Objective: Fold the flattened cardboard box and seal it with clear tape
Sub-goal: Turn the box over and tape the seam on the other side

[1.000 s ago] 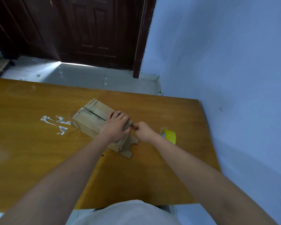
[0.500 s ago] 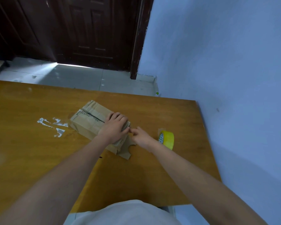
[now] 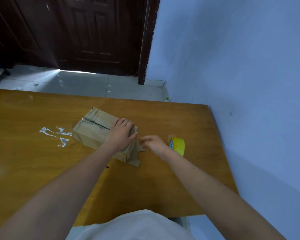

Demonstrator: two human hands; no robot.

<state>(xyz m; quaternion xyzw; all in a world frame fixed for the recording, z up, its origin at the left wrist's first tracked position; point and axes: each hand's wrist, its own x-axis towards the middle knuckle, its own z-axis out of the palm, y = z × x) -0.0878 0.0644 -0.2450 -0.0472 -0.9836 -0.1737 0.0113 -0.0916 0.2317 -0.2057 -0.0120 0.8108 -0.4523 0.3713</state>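
A brown cardboard box (image 3: 92, 131) lies folded up on the wooden table (image 3: 33, 170), a dark seam running along its top. My left hand (image 3: 122, 134) presses down on the box's right end, fingers curled over the edge. A notched flap (image 3: 135, 157) sticks out flat at that end. My right hand (image 3: 153, 143) hovers just right of the box, a small gap away, fingers loosely apart and blurred; I see nothing in it. A yellow tape roll (image 3: 177, 146) stands on edge right behind this hand.
White torn scraps or residue (image 3: 59, 135) mark the table left of the box. The blue wall (image 3: 249, 84) runs along the table's right edge. A dark wooden door (image 3: 87, 32) and tiled floor lie beyond the far edge.
My right hand was pinching at the box's right end beside my left fingers; it has pulled away a little to the right. The left hand has stayed pressed on the box.
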